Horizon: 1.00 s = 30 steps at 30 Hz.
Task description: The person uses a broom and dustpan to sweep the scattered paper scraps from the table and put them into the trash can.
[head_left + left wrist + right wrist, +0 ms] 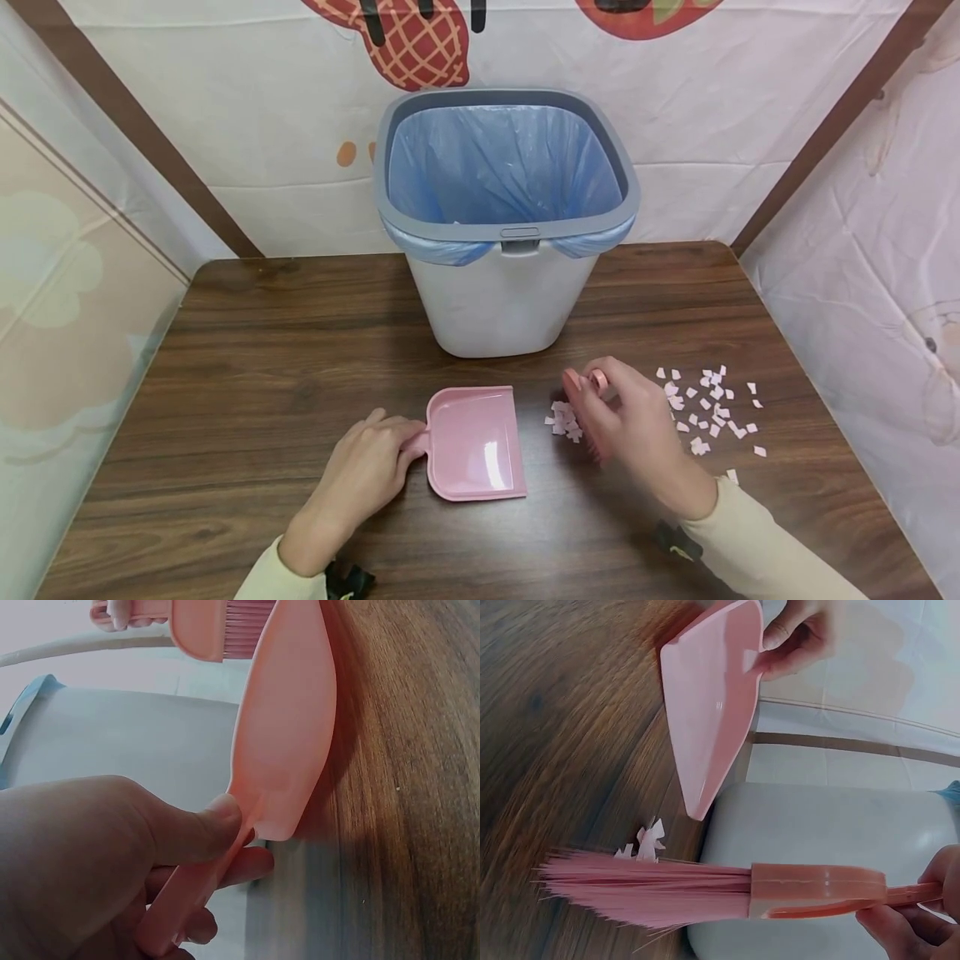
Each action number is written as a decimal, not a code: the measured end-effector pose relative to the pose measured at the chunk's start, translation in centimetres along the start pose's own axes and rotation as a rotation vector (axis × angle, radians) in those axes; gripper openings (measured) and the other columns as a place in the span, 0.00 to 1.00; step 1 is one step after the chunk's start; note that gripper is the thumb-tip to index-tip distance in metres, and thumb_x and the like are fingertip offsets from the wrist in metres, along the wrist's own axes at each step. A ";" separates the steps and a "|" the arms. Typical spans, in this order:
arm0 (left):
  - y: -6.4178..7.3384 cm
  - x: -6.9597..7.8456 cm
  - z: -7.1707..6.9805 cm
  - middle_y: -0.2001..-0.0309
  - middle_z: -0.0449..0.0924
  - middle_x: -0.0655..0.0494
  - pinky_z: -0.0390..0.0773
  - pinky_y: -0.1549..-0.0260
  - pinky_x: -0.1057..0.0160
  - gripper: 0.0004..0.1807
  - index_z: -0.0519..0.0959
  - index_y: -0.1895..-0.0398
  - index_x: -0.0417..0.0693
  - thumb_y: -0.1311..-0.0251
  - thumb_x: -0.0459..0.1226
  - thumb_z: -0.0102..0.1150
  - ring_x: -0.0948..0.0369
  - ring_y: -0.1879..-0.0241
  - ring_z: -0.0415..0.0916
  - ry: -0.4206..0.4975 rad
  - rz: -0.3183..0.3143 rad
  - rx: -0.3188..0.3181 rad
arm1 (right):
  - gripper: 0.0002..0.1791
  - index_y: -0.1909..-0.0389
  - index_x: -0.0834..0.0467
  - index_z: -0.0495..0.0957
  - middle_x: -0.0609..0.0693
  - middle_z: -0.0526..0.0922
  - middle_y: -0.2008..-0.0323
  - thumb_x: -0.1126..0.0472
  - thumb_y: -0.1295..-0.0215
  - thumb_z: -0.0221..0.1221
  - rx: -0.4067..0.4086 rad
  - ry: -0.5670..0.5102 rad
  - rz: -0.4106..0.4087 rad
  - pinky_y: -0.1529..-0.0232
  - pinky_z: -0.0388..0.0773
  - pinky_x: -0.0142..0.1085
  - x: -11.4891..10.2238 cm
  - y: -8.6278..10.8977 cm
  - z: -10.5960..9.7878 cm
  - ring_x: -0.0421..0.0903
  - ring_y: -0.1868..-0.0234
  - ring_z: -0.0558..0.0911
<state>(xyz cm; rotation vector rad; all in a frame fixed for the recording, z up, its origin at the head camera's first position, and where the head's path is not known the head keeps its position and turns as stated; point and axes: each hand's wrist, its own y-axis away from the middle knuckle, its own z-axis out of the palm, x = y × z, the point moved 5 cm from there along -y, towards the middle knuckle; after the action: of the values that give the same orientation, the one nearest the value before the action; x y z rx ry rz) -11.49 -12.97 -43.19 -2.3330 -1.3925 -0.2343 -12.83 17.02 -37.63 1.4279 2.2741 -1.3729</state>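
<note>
One dustpan [468, 442], gripped by left hand [360, 471]; to dustpan's right, one brush [585, 417], gripped by right hand [637, 421], between two paper-scrap clusters [564, 419] (pieces overlapping); behind dustpan, one bin [495, 308]

Right hand [924, 924] gripping brush [780, 881], paper scraps [651, 841], dustpan [705, 705]

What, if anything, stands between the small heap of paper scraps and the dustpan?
Nothing visible: only a strip of wooden tabletop separates the small heap of paper scraps from the open edge of the pink dustpan. The brush, held in the right hand, is on the heap's other side.
</note>
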 end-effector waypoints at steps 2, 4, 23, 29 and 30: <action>0.0 0.1 0.0 0.58 0.88 0.54 0.72 0.37 0.42 0.08 0.87 0.57 0.44 0.39 0.34 0.70 0.56 0.53 0.85 0.001 -0.001 -0.003 | 0.12 0.70 0.57 0.77 0.45 0.81 0.72 0.76 0.43 0.66 0.003 -0.009 -0.007 0.73 0.80 0.28 -0.3 -0.1 0.3 0.37 0.72 0.79; -0.1 0.1 -0.1 0.58 0.88 0.53 0.72 0.37 0.43 0.09 0.87 0.57 0.44 0.39 0.34 0.70 0.56 0.52 0.85 0.003 -0.001 -0.006 | 0.11 0.70 0.57 0.77 0.46 0.81 0.72 0.75 0.42 0.67 -0.003 -0.020 -0.015 0.73 0.82 0.30 -0.6 -0.2 0.6 0.37 0.72 0.81; -0.2 0.0 -0.1 0.58 0.88 0.54 0.71 0.36 0.43 0.08 0.87 0.56 0.45 0.38 0.35 0.69 0.56 0.53 0.85 0.004 -0.020 -0.041 | 0.12 0.69 0.54 0.76 0.44 0.79 0.72 0.74 0.40 0.65 -0.058 -0.142 -0.001 0.74 0.79 0.31 -2.4 -0.7 3.7 0.37 0.72 0.76; -0.3 0.1 -0.1 0.58 0.88 0.52 0.71 0.36 0.43 0.09 0.87 0.56 0.43 0.39 0.33 0.70 0.55 0.52 0.86 0.007 -0.025 -0.044 | 0.12 0.69 0.55 0.76 0.45 0.78 0.72 0.74 0.40 0.67 -0.068 -0.192 -0.005 0.73 0.79 0.28 -3.1 -0.9 4.3 0.37 0.71 0.77; -0.3 0.1 -0.1 0.58 0.88 0.52 0.71 0.36 0.43 0.09 0.87 0.56 0.43 0.39 0.34 0.70 0.55 0.52 0.86 0.006 -0.024 -0.044 | 0.12 0.70 0.55 0.76 0.45 0.78 0.72 0.74 0.40 0.67 -0.069 -0.195 -0.008 0.73 0.80 0.28 -3.2 -0.9 4.4 0.37 0.71 0.77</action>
<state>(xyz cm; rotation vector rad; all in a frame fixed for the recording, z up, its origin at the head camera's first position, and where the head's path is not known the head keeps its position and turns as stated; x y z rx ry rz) -11.71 -12.83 -43.04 -2.3500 -1.4266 -0.2811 -13.27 11.55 -37.95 1.2079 2.1828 -1.3573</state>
